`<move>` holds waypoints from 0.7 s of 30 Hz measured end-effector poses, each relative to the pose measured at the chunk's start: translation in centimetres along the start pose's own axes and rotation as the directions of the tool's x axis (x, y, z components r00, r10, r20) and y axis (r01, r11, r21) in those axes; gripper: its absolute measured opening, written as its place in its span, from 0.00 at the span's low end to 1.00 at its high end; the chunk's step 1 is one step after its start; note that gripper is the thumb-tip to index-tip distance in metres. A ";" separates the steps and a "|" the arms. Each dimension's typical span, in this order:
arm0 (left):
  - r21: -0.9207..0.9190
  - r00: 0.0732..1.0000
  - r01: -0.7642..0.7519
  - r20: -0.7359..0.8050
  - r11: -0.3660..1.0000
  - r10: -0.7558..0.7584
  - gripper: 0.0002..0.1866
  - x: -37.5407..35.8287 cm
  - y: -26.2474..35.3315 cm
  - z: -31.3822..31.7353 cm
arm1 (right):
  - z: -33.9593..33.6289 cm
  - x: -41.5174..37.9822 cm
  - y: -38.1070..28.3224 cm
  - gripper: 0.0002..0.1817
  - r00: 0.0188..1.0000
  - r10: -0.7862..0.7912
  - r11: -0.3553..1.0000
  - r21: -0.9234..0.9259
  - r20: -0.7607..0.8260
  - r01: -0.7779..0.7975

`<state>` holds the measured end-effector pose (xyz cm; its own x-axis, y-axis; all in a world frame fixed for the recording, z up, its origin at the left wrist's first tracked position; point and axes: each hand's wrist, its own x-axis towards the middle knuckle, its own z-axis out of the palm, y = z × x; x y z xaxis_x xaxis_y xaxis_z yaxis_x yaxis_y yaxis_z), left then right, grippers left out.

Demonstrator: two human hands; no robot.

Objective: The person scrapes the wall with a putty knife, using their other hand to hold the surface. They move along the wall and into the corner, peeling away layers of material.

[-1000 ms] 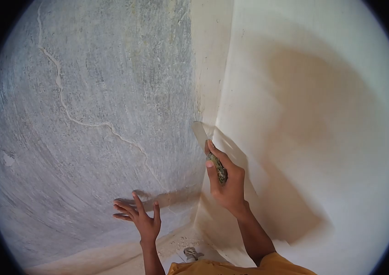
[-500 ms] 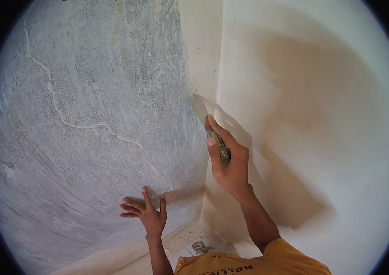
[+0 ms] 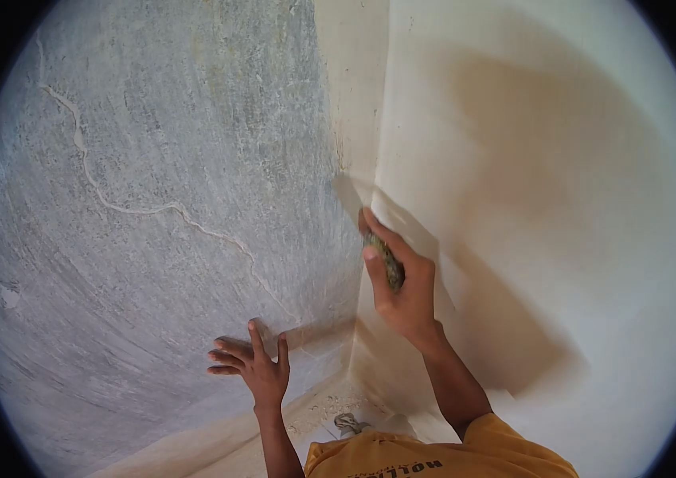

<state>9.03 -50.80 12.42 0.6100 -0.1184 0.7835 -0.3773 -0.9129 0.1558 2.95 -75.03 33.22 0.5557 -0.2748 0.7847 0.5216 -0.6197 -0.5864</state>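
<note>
My right hand [image 3: 408, 296] is closed around the mottled, worn handle of a scraper [image 3: 386, 261]. Its flat blade points up and away, lying against the wall by the corner, where grey surface meets a pale strip. My left hand [image 3: 262, 370] has its fingers spread and rests on the lower part of the grey wall [image 3: 195, 135], holding nothing. A thin raised pale crack line [image 3: 143, 211] winds down across that wall towards my left hand.
A smooth cream wall [image 3: 593, 263] stands on the right, bearing my shadow. Crumbs of debris [image 3: 334, 402] lie on the floor at the foot of the corner, near a crumpled-looking greyish object [image 3: 347, 422] partly hidden by my orange shirt [image 3: 433, 454].
My right hand and the scraper have shifted slightly down along the corner. My left hand stays in place on the wall. The view has tilted a little.
</note>
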 end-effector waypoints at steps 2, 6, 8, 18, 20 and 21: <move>-0.011 1.000 0.003 -0.003 1.000 -0.003 0.44 -0.1 0.1 0.0 | 0.0 1.3 -0.3 0.23 0.999 -0.026 1.000 0.005 -0.028 0.026; -0.005 1.000 0.002 -0.010 1.000 -0.002 0.45 -0.2 0.1 0.1 | 0.4 1.5 -0.5 0.24 0.999 -0.007 1.000 0.020 -0.039 0.008; 0.011 1.000 0.001 -0.012 1.000 -0.001 0.46 -0.1 0.2 0.1 | 0.4 -0.4 0.1 0.24 1.000 0.003 0.998 -0.056 0.007 -0.003; -0.013 0.999 0.028 -0.018 1.000 -0.028 0.47 -0.2 0.5 0.5 | 0.5 -0.7 0.6 0.24 1.000 -0.018 1.000 -0.017 0.008 0.018; -0.013 1.000 0.025 -0.013 1.000 -0.025 0.47 -0.3 0.4 0.5 | 0.3 -0.5 0.6 0.24 0.999 -0.035 0.999 -0.032 0.002 0.035; -0.006 1.000 0.016 -0.015 1.000 -0.016 0.47 -0.3 0.3 0.6 | 0.2 -0.1 0.5 0.24 0.999 -0.045 0.998 -0.040 -0.001 0.045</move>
<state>9.18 -51.32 11.88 0.6058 -0.0981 0.7896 -0.3714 -0.9125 0.1716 3.29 -75.17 32.75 0.5311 -0.2473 0.8104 0.5194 -0.6606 -0.5421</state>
